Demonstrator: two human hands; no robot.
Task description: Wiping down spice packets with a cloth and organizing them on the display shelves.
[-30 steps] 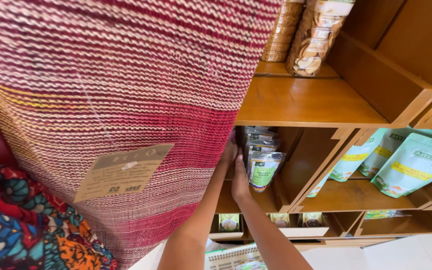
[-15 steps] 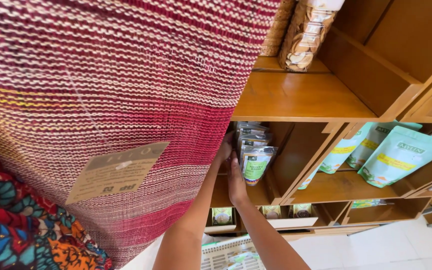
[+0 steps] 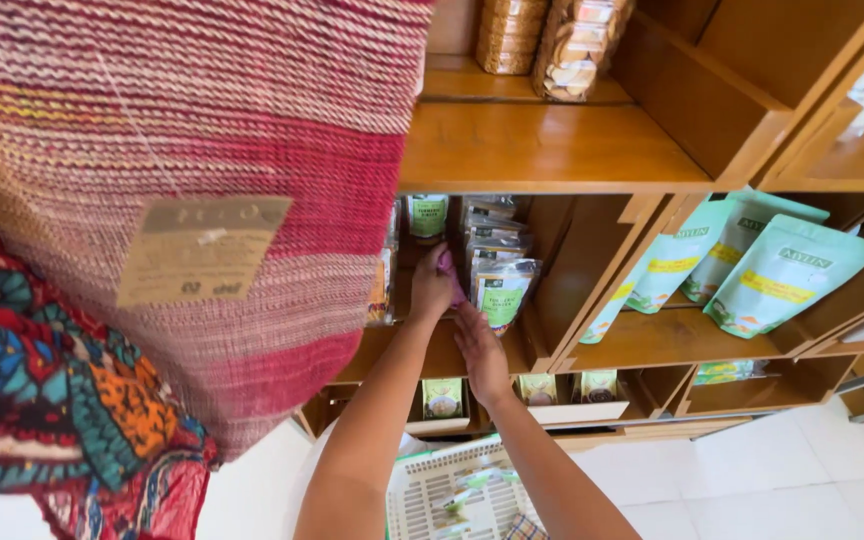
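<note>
Both hands reach into a wooden shelf (image 3: 552,150) compartment. The left hand (image 3: 433,287) is raised at the compartment opening, fingers curled; whether it grips anything cannot be told. The right hand (image 3: 482,352) lies flat, fingers extended, at 5 o'clock from the left hand, holding nothing. A row of clear pouches (image 3: 500,290) with green labels stands in the compartment, at 1 o'clock from the right hand and just beside its fingertips. Pale green bags (image 3: 787,275) lean in the next compartment at 3 o'clock. A white basket (image 3: 432,490) sits below, at 6 o'clock. A red woven cloth (image 3: 202,150) with a paper tag (image 3: 202,250) hangs at 9 o'clock.
</note>
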